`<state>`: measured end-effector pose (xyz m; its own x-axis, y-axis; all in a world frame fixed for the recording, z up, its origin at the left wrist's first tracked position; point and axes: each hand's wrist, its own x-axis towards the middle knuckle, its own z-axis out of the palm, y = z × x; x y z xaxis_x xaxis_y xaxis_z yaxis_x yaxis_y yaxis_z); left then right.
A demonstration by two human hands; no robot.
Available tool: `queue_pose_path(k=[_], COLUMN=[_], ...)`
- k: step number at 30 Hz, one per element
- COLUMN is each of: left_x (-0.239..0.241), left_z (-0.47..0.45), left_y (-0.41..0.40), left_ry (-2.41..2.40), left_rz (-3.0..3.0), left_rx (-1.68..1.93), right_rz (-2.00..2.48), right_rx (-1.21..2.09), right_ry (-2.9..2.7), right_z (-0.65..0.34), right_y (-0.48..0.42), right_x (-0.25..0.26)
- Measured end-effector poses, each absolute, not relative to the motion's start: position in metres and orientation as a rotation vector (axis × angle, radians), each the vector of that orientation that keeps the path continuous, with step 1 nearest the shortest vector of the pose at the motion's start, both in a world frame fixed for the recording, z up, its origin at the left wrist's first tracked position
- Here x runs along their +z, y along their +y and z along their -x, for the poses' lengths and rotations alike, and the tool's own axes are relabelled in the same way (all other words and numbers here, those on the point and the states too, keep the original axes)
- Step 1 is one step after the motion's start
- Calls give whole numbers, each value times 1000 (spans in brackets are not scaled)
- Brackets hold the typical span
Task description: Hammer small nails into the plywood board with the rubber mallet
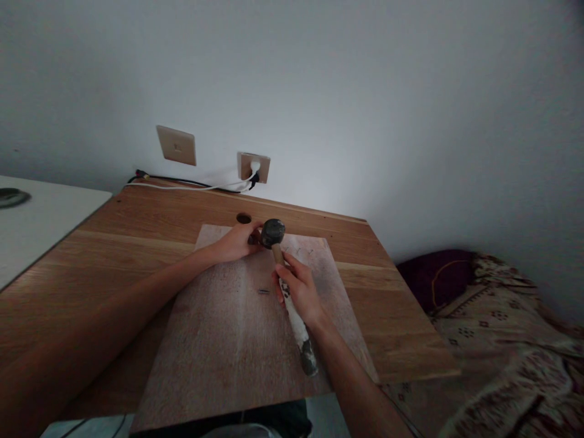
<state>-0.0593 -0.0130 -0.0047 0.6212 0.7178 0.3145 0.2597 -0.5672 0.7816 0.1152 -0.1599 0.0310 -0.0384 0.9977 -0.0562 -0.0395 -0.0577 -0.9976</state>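
- The right hand [298, 286] is closed around the upper handle of a mallet [296, 328], fingers wrapped about the wood just below the dark head.
- The mallet lies at a slant above the board [214, 340], its head towards the wall [328, 109] and its butt end towards the person; the handle is bare wood near the head and patchy white lower down, and whether its dark patches are print or wear cannot be told.
- The left hand [235, 244] is at the board's far edge with fingers bent, just beside the mallet head; what its fingertips hold, if anything, cannot be told.
- Small metal pieces [263, 291] lie on the board left of the right hand.
- Small thin pins [298, 250] show in a row near the board's far edge.
- The board rests on a wooden table [401, 328].
- On the wall, the left plate [176, 146] has a small central fitting, and the right plate [245, 163] carries a white plug [255, 166]; any lettering is too small to read.
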Motion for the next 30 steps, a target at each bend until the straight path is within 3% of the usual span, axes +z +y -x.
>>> queue_pose_path(k=[11,17,24,30], left_x=[0,22,55,52], left_z=[62,76,56,36], left_y=[-11,-4,-39,-70], left_ry=[744,799,526,446], left_rz=[-2063,-2012,-2258,-2434], left_rx=[726,691,649,455], right_rz=[1249,1246,1251,1237], right_rx=[1323,1133,1115,1098], right_ry=[-1160,-1013,-874,-882], right_z=[-116,-125,-133,-135], right_y=[-164,-166,-164,-163], right_x=[36,45,42,42])
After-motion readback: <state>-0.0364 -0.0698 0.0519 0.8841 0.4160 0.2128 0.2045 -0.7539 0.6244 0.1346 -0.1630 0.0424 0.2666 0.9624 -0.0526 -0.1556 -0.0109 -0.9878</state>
